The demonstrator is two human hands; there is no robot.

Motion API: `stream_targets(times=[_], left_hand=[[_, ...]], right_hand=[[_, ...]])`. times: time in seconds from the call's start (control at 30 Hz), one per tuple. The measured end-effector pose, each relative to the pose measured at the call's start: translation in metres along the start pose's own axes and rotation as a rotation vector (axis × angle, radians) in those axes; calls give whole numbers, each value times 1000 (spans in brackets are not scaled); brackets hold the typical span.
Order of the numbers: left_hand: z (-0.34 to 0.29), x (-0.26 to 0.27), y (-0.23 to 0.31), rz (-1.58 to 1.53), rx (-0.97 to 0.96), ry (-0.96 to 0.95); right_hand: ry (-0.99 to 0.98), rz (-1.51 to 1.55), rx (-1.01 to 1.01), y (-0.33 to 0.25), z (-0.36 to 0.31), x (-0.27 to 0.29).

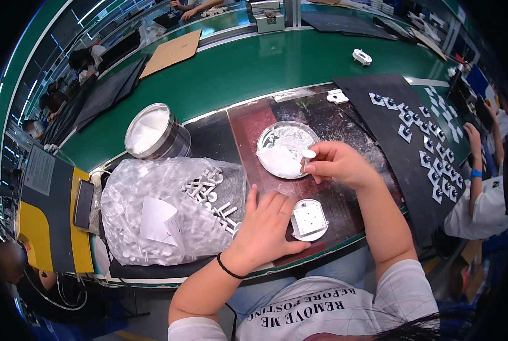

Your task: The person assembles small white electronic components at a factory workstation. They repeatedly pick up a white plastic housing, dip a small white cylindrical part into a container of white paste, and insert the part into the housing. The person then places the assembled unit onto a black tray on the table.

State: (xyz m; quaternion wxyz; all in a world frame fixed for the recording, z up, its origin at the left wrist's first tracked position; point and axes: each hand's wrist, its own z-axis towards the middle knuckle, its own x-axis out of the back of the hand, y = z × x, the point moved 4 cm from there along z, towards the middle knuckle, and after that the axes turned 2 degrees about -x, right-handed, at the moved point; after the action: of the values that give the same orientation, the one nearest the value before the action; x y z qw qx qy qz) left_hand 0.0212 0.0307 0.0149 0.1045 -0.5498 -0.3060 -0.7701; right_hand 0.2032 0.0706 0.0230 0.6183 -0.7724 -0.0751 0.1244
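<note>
My right hand [336,165] pinches a small white plastic pin [307,156] with a round flat head and a short stem. It is at the right rim of a clear round dish [261,149] with white paste [279,162] in it. My left hand [268,227] lies on the table with its fingers spread and thumb out. Its thumb and fingertips are beside the left edge of a white rounded plate [309,220] with small holes. Left of that hand, a clear plastic bag [129,193] spills several more white pins [208,190].
A clear tub [157,133] of white material stands behind the bag. On the right, a black board [379,91] carries several small white pieces with dark round centres. Another white part [337,96] lies near it. A person's hand [473,139] is at far right.
</note>
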Motion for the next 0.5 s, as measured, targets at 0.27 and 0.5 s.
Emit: stream_targets(times=[0.27,0.5], left_hand=[[6,0,4,-17,42,0],[4,5,-4,-82,105,96]], right_hand=[[-47,24,-24,0,-1,-7],[-144,-80,117,8,-1,-14]])
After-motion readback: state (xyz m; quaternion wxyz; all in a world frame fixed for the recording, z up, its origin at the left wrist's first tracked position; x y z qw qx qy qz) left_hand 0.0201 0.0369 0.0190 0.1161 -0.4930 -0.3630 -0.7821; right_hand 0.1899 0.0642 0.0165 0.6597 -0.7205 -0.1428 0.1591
